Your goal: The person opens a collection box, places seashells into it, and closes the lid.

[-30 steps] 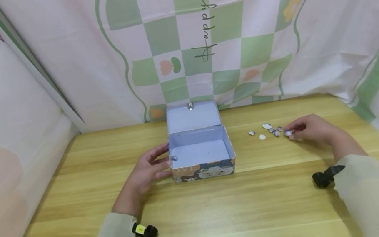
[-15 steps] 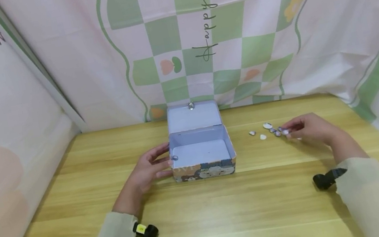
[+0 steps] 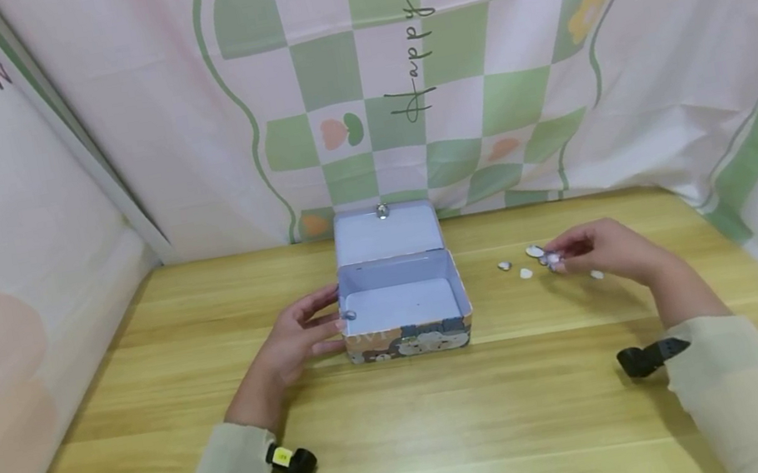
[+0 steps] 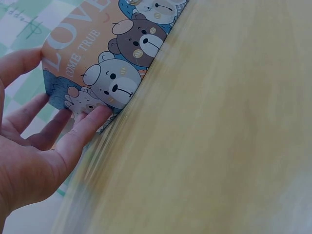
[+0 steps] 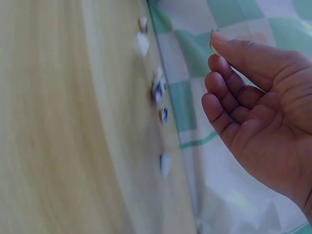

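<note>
A tin box (image 3: 408, 339) printed with cartoon bears stands on the table, its lid (image 3: 386, 233) tipped back. My left hand (image 3: 297, 334) rests its spread, fairly straight fingers against the box's left end; the left wrist view shows fingertips along that end. My right hand (image 3: 606, 255), right of the box, pinches a small whitish shell (image 3: 554, 260) between thumb and forefinger. In the right wrist view only a thin edge of this shell (image 5: 211, 43) shows, the other fingers curled inward. Nearby lie several loose shells, including a white shell (image 3: 526, 273) and an oval shell (image 3: 535, 251).
One white shell (image 3: 596, 275) lies under the right forearm side of the hand. A small shiny piece (image 3: 350, 315) shows at the box's left inner wall. Behind the wooden table (image 3: 415, 441) hangs a checked curtain (image 3: 386, 58), close to the raised lid.
My right hand has moved left and slightly up across the shells, uncovering a white shell at its right. The left hand and the box stay where they were.
</note>
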Tool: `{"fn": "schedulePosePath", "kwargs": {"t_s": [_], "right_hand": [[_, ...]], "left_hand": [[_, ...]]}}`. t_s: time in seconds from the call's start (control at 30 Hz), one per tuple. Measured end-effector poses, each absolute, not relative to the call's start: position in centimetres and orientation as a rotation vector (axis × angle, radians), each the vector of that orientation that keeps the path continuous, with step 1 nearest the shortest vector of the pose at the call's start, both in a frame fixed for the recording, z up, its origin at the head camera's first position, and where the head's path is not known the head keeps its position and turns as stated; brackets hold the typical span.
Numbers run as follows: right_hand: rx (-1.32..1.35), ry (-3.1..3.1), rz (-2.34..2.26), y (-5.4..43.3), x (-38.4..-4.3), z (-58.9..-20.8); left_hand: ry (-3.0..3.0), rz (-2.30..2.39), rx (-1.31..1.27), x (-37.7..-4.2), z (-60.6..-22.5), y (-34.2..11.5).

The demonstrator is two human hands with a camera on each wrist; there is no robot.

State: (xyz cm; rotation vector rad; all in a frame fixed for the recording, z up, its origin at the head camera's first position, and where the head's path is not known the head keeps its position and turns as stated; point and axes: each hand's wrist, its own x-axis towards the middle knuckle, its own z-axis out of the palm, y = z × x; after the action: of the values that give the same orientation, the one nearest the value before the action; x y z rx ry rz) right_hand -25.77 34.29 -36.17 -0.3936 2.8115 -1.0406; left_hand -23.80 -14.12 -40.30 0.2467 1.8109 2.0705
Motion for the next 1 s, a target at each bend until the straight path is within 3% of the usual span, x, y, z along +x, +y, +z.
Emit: {"fn": "schedulePosePath", "kwargs": {"t_s": [1.0], "right_hand": [[-0.563,2.712,-1.263,27.0,-25.6,-32.6]], "left_hand": [[1.807,2.068,0.262,-23.7,-40.2,-14.2]]}}
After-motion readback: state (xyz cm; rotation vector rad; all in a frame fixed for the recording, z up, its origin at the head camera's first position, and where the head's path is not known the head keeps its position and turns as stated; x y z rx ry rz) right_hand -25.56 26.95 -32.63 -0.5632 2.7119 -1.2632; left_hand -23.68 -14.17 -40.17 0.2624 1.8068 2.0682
